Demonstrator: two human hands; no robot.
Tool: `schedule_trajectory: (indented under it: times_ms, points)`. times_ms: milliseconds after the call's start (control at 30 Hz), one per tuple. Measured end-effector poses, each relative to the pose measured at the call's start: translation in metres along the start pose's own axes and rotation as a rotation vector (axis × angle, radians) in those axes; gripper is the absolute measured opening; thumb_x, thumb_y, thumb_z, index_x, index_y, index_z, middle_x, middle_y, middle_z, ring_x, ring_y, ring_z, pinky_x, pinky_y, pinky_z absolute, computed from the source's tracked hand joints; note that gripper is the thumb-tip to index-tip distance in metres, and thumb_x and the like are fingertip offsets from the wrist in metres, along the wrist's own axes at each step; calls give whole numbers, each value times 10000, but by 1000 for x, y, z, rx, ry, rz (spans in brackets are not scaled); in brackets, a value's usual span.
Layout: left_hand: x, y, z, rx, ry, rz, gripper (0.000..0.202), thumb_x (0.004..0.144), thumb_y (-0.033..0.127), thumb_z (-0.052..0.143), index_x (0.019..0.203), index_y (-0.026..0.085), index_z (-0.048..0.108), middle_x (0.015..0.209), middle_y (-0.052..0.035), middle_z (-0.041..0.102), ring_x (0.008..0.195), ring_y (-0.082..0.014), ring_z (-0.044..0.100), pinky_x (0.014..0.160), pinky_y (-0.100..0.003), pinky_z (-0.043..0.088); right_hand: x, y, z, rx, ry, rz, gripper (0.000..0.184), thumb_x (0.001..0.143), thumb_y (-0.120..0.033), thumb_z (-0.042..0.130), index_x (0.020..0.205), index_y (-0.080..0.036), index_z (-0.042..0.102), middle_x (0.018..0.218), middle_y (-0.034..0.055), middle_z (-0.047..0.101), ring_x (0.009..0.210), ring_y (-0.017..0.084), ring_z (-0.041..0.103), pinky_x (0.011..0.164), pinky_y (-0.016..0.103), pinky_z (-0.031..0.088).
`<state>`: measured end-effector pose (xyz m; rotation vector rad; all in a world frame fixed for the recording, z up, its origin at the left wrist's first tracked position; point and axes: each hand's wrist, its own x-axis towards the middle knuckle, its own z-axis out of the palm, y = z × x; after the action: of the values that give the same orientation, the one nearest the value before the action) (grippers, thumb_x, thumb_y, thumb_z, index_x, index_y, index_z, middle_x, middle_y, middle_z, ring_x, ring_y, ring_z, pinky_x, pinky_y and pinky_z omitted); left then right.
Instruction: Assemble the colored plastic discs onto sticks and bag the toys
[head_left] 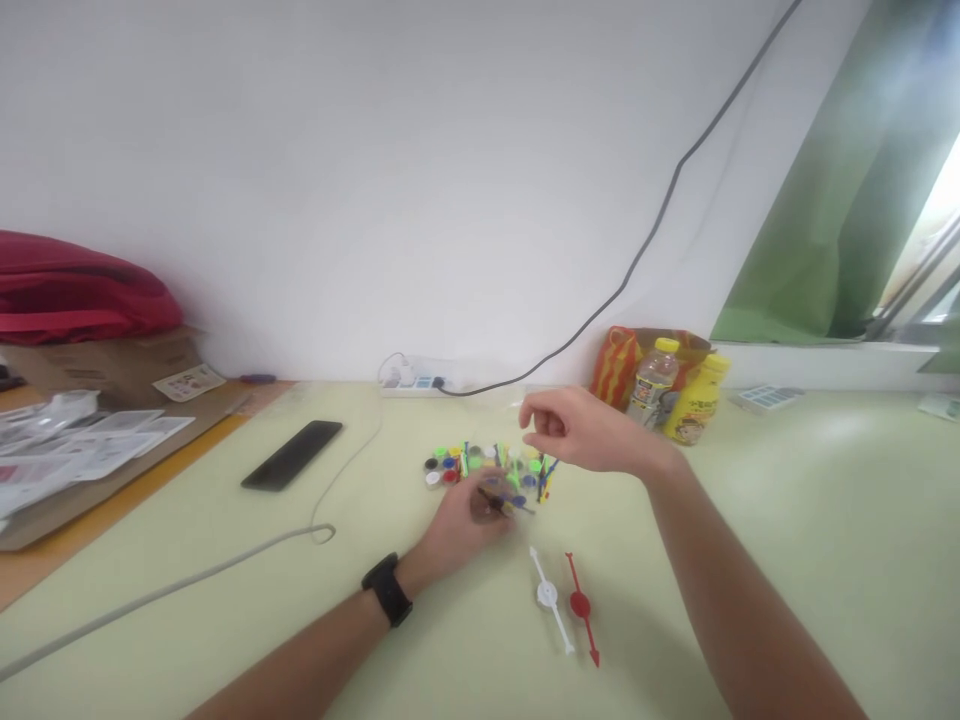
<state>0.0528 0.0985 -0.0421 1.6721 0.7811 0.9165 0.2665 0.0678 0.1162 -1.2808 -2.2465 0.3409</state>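
My left hand (466,522), with a black watch (388,590) on its wrist, curls its fingers around something at the near edge of a pile of small colourful plastic pieces (450,465). A dark thin piece and some blue show by its fingertips, blurred. Above the pile's right side my right hand (577,428) is raised, fingers bent in and thumb close to them; what they hold, if anything, is too faint to tell. Nearer to me, a white arrow spinner (547,595) and a red arrow spinner (580,605) lie side by side on the pale table (465,650).
A black phone (292,455) and a grey cable (210,565) lie at left, beside papers (82,450) and a box (112,365) under a red bag (82,285). A power strip (412,380) sits by the wall. Behind my right hand stand a clear bottle (651,390) and a yellow bottle (694,405).
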Motion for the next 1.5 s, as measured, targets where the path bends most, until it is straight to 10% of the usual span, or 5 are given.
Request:
schedule_trajectory:
  times_ms: [233,600,800,1233,1500]
  points:
    - [0,-2,-3,-1,13,12,579,725,226,815,1262,177,606,1047,-109,728,956,-270,696,850,-383,554,-10,4,-4,-61,-310,57,131,797,-175,565,694,-207,639,693,4,662,585,133,547,500,240,349]
    - [-1,4,-2,-99,35,28,814,728,217,808,1421,222,382,1163,-102,686,988,-248,690,898,-381,545,17,-20,89,-307,-1107,188,114,596,-78,571,628,-163,640,730,44,718,710,215,685,535,263,442]
    - [-1,-2,-4,2,9,28,870,760,216,773,1518,213,346,956,-56,723,848,-217,688,788,-333,551,11,-10,57,-75,-916,62,134,687,-81,527,668,-172,624,713,3,681,670,157,650,541,234,418]
    - [-2,5,-1,97,-23,41,784,836,196,678,1545,235,345,998,-61,735,886,-207,680,834,-343,546,-18,-35,-16,110,160,-83,126,817,-104,528,872,-216,542,741,-25,577,663,123,528,590,235,396]
    - [-3,-2,-2,101,-41,52,661,860,219,678,1479,225,446,1051,-88,744,958,-250,701,876,-392,559,-7,-32,3,102,68,-85,136,805,-125,556,896,-224,574,651,-54,513,593,109,493,539,217,379]
